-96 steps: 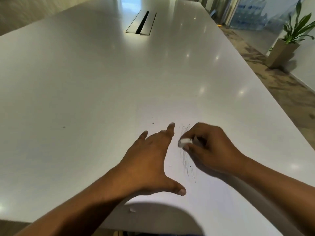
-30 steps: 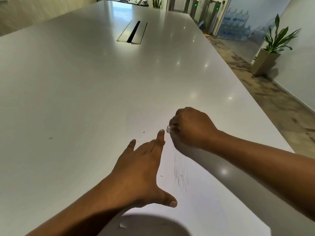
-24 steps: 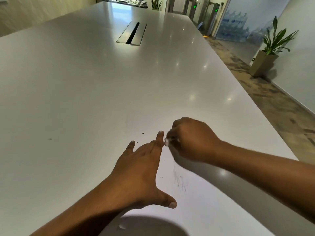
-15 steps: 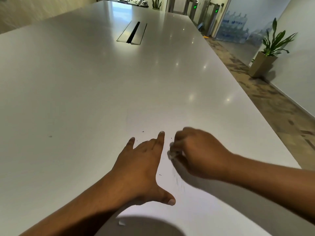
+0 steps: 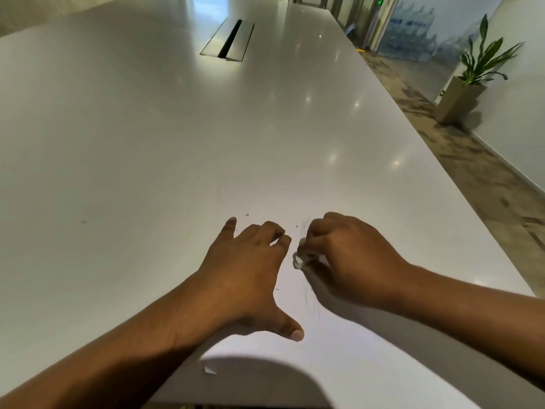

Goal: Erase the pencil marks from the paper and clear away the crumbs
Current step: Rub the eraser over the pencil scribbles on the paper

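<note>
A white sheet of paper (image 5: 348, 358) lies on the white table, its edges hard to tell from the tabletop. Faint pencil marks (image 5: 312, 302) run down it between my hands, with a few more strokes (image 5: 305, 225) just beyond my right knuckles. My right hand (image 5: 348, 258) pinches a small white eraser (image 5: 298, 259) against the paper. My left hand (image 5: 250, 273) presses flat on the sheet just left of the eraser, thumb spread, middle fingers slightly bent. Tiny dark crumbs (image 5: 247, 214) lie past the fingertips.
The long glossy table (image 5: 177, 143) stretches ahead, with a cable hatch (image 5: 228, 39) set in its middle. A torn paper scrap (image 5: 210, 369) lies near the front edge. A potted plant (image 5: 469, 84) stands on the floor at the right.
My right hand has rubbed the eraser back toward me along the marks, from the far end to beside my left fingertips. The marks look fainter. My left fingers have bent slightly.
</note>
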The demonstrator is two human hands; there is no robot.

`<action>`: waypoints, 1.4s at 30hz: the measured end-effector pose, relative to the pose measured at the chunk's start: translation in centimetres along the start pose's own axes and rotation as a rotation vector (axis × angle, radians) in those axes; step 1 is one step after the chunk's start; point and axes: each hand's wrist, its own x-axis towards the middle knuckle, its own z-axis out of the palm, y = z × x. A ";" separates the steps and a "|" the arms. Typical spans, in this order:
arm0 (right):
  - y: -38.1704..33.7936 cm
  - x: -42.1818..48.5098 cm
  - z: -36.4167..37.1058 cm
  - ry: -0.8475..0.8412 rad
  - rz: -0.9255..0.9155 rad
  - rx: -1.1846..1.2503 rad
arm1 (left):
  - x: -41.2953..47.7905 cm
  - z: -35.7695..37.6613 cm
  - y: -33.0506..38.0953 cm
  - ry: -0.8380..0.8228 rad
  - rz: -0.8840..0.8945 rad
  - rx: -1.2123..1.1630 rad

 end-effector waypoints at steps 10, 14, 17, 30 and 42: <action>0.8 1.8 0.6 0.053 0.104 -0.063 | -0.1 -0.2 0.2 -0.004 0.008 0.011; 3.9 5.9 0.9 0.024 0.280 -0.082 | -0.2 -0.3 0.2 -0.021 -0.002 0.017; 2.8 5.0 0.1 -0.003 0.242 -0.026 | -0.2 -0.2 0.1 -0.015 -0.002 0.000; 1.4 3.7 -0.7 -0.096 0.136 -0.099 | -0.4 -0.4 0.3 -0.033 -0.018 -0.013; 1.4 3.9 -0.6 -0.181 0.249 -0.093 | -0.4 -0.6 0.4 -0.055 -0.019 -0.004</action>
